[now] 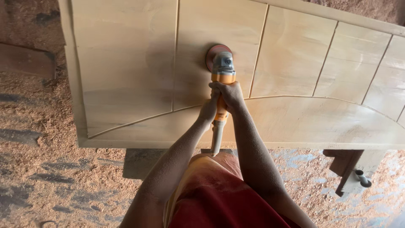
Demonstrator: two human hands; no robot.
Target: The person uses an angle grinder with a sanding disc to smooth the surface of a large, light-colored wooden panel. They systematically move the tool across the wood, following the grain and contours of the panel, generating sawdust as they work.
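Note:
An orange and grey angle grinder point(222, 69) with a red sanding disc point(212, 55) rests on a large pale wooden panel point(126, 63) with grooved vertical lines and a curved arch groove. My right hand point(231, 95) wraps the grinder's orange body from the right. My left hand point(209, 109) grips the same body just below it. The grinder's grey tail point(217, 137) points back toward me. Both forearms are dusted with sawdust.
The panel lies on a support over a floor covered in sawdust point(42, 169). A wooden block with a metal clamp part point(358, 173) sits under the panel's lower right edge. A dark board point(25, 59) lies at far left.

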